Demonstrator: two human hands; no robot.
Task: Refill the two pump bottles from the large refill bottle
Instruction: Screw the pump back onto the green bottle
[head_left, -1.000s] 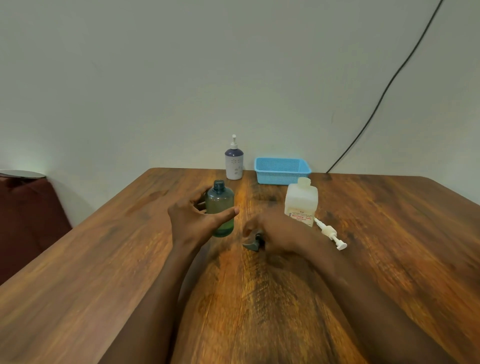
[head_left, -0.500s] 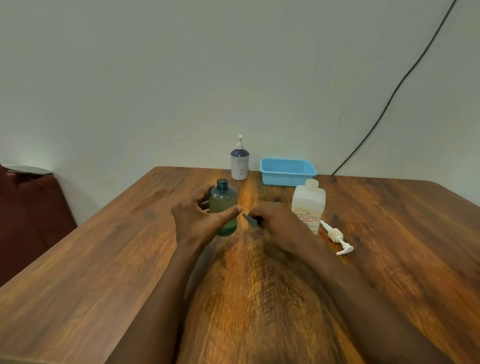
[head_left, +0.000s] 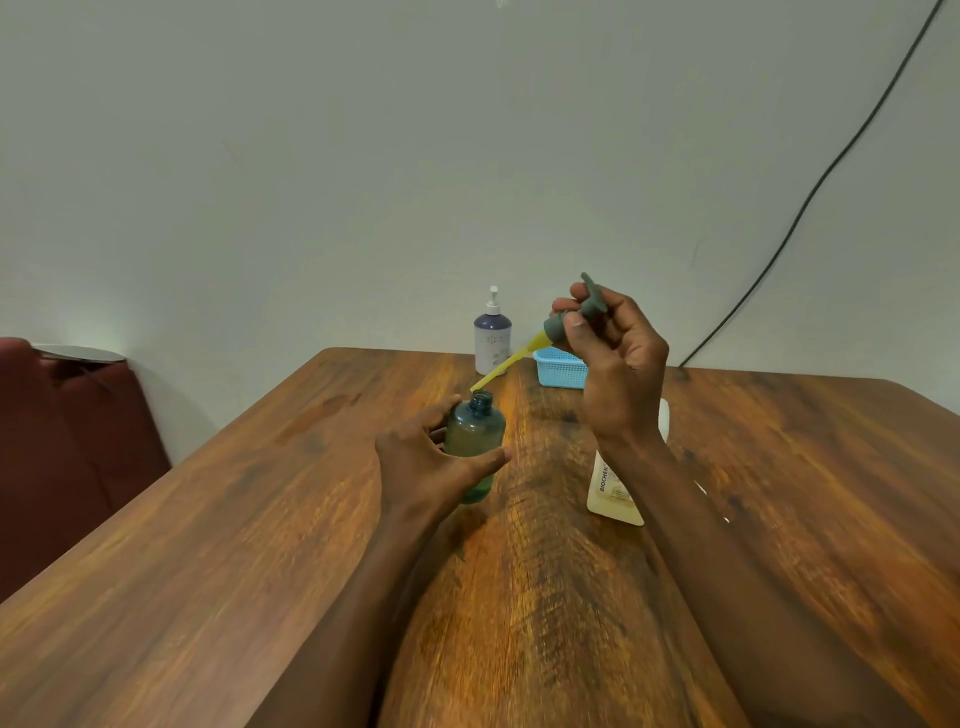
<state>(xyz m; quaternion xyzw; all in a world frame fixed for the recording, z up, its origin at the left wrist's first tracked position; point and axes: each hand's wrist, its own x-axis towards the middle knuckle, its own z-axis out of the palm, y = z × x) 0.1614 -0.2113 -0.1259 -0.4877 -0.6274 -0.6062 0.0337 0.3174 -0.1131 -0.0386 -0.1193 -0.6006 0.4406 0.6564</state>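
A small green-blue pump bottle (head_left: 475, 436) stands open-necked on the wooden table (head_left: 779, 493). My left hand (head_left: 431, 462) grips its body from the left. My right hand (head_left: 613, 364) is raised above and right of it, pinching a grey pump head (head_left: 569, 317) whose yellow dip tube (head_left: 506, 366) slants down, its tip just above the bottle's neck. A purple pump bottle (head_left: 492, 335) with a white pump stands at the table's far edge. The pale refill bottle (head_left: 613, 488) stands to the right, mostly hidden behind my right forearm.
A blue mesh basket (head_left: 558, 369) sits at the far edge beside the purple bottle. A black cable (head_left: 810, 197) runs down the wall at the right. A dark red seat (head_left: 67, 441) is left of the table.
My right hand lifted the grey pump head off the table and raised it above the green bottle, tube pointing at the neck. The left hand kept its grip on the bottle.
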